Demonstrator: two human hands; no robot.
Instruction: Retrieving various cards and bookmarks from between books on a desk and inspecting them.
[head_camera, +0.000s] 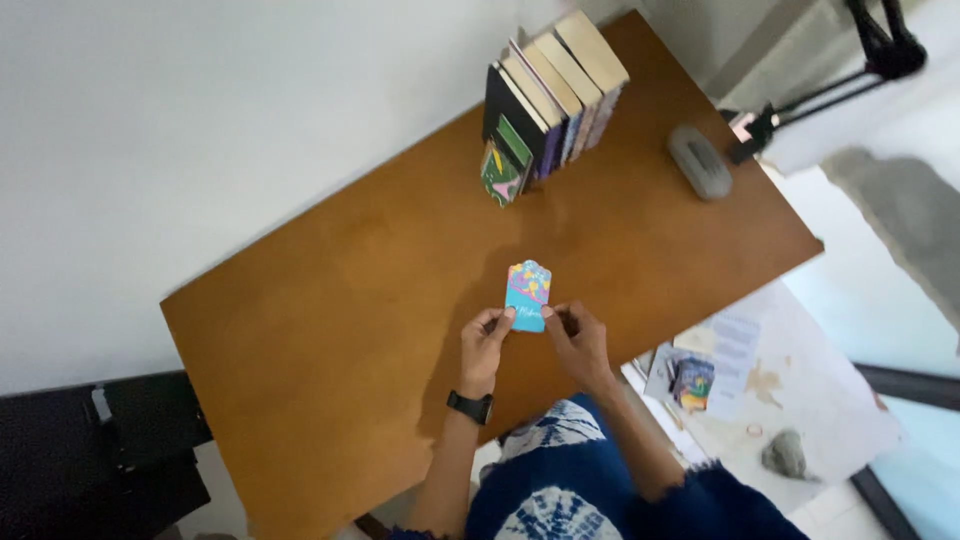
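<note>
Blue-and-white patterned cloth fills the near edge. Above it, left hand (485, 340) and right hand (577, 338) pinch a small colourful card (528, 294) over the smooth brown wooden table (330, 330). Farther off, upright books (548, 100) stand against the white wall (200, 120); its print is unreadable.

Home study corner: brown wooden desk (330, 330) set against a white wall (200, 120); row of upright books (550, 95) at the desk's far edge; grey case (699, 162) beside them (papers (770, 380) on the floor off the desk's right edge).
</note>
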